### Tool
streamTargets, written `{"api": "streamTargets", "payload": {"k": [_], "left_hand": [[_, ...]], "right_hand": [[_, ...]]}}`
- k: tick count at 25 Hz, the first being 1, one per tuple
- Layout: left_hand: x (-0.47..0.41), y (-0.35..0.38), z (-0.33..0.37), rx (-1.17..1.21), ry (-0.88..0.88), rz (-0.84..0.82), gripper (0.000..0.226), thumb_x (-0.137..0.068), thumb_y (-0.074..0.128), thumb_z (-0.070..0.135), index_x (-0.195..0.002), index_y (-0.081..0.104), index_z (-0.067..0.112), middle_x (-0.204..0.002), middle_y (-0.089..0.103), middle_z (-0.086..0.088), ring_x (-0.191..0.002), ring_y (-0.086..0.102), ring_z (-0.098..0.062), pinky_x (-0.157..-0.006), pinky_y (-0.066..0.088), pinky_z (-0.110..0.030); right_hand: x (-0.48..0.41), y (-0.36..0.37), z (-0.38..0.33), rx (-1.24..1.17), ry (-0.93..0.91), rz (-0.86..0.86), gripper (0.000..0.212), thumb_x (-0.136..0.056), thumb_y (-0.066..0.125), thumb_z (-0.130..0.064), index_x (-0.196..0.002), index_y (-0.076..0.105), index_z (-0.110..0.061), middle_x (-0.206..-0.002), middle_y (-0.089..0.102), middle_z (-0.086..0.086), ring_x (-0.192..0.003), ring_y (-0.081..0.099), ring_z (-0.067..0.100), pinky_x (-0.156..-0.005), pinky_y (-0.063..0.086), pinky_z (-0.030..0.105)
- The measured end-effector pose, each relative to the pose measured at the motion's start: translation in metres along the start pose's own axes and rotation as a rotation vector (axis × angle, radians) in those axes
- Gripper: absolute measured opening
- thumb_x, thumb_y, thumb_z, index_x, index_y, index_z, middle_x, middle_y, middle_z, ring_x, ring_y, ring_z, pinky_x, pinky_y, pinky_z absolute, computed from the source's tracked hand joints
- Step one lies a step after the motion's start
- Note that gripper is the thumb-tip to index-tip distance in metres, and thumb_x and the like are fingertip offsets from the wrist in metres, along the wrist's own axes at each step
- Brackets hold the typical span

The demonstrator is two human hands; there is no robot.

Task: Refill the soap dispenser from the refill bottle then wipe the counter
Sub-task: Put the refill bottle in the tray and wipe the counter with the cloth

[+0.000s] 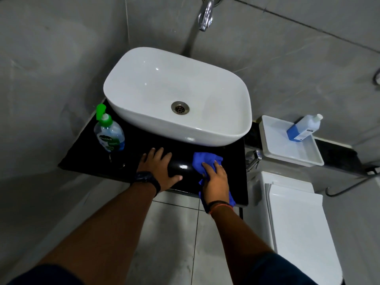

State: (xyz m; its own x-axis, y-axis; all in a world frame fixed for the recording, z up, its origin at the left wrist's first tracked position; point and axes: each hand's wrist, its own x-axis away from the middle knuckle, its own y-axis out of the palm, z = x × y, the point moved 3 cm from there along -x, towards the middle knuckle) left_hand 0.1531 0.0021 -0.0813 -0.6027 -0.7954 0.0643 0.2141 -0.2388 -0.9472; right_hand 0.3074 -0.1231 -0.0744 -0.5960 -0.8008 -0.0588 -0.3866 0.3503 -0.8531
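left hand [159, 169] flat on counter [86, 153]; right hand [216, 179] grips cloth [203, 159]; basin [205, 138] just behind; dispenser [109, 134] left; refill bottle [304, 128] in tray [287, 157]

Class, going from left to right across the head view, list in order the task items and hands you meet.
soap dispenser → left hand → right hand holding the blue cloth → refill bottle in the white tray

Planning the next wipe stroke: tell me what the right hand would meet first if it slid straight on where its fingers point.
Pushing the cloth ahead, the right hand would likely meet the front wall of the sink first, across bare counter; depth is uncertain.
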Motion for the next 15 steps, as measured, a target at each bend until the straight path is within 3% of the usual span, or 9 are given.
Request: {"api": "streamTargets", "payload": {"k": [2, 4, 9, 15], "left_hand": [[-0.004, -0.005, 0.024, 0.065, 0.095, -0.016, 0.085, -0.066, 0.059, 0.068, -0.137, 0.038, 0.025, -0.147, 0.034, -0.005, -0.134, 0.028, -0.028, -0.11, 0.026, -0.042], [-0.014, -0.008, 0.059, 0.171, 0.179, -0.049, 0.078, -0.07, 0.06, 0.063, -0.135, 0.04, 0.025, -0.143, 0.038, -0.001, -0.128, 0.036, -0.025, -0.104, 0.035, -0.037], [-0.062, 0.017, 0.207, 0.317, 0.394, -0.135, 0.063, -0.08, 0.058, 0.048, -0.134, 0.039, 0.024, -0.135, 0.043, 0.0, -0.12, 0.043, -0.026, -0.1, 0.039, -0.036], [-0.179, 0.078, 0.357, 0.337, 0.417, -0.131, 0.051, -0.083, 0.057, 0.033, -0.13, 0.043, 0.02, -0.133, 0.045, -0.005, -0.12, 0.042, -0.027, -0.096, 0.041, -0.038]], "right_hand": [[-0.003, -0.021, 0.019, -0.07, 0.141, 0.021, 0.05, -0.079, 0.052, 0.012, -0.123, 0.062, -0.011, -0.144, 0.039, 0.021, -0.13, 0.04, 0.035, -0.107, 0.035, 0.036], [-0.011, -0.048, 0.04, -0.15, 0.262, 0.119, 0.039, -0.085, 0.053, 0.008, -0.118, 0.064, -0.007, -0.137, 0.046, 0.023, -0.118, 0.051, 0.034, -0.099, 0.036, 0.023], [-0.07, -0.134, 0.127, -0.223, 0.42, 0.394, 0.033, -0.09, 0.055, -0.004, -0.122, 0.061, -0.008, -0.131, 0.052, 0.022, -0.122, 0.048, 0.038, -0.104, 0.034, 0.036], [-0.187, -0.193, 0.263, -0.147, 0.374, 0.264, 0.032, -0.093, 0.053, -0.011, -0.125, 0.058, -0.012, -0.131, 0.053, 0.017, -0.12, 0.05, 0.035, -0.103, 0.036, 0.036]]}}
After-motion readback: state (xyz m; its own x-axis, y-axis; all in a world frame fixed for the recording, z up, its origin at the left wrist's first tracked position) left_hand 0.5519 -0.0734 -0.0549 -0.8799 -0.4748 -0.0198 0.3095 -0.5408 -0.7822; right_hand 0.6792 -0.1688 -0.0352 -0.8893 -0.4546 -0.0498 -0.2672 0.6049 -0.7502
